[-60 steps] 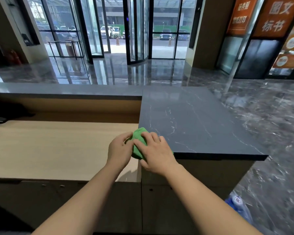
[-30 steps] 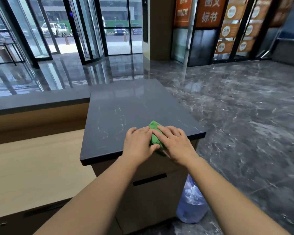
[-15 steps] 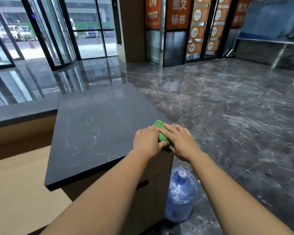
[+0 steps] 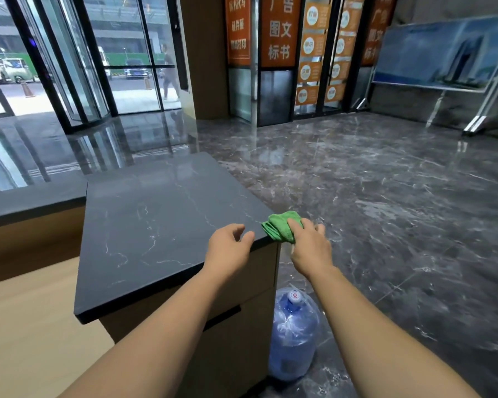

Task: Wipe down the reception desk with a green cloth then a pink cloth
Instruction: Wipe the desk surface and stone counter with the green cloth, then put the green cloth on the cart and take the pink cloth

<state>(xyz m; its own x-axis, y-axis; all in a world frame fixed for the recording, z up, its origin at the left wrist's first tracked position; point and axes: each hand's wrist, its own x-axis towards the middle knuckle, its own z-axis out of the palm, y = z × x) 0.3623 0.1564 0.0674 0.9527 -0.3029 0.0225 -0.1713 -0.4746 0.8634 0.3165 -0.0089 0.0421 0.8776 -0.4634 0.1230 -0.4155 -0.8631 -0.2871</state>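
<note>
Desk: one reception desk (image 4: 156,225) with a dark veined stone top.
Cloths: one green cloth (image 4: 279,228), bunched at the top's near right corner and overhanging the edge.
Left hand (image 4: 227,251): one, fingers loosely curled and holding nothing, at the near edge just left of the cloth.
Right hand (image 4: 309,248): one, gripping the cloth.
Water bottles: one blue water bottle (image 4: 293,337), upright on the floor beside the desk.

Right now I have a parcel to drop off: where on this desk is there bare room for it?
The dark stone top is bare from its far edge to its left edge above the lower wooden counter, also bare. Crowded at the right corner: the left hand rests at the edge, the right hand holds the green cloth.
</note>
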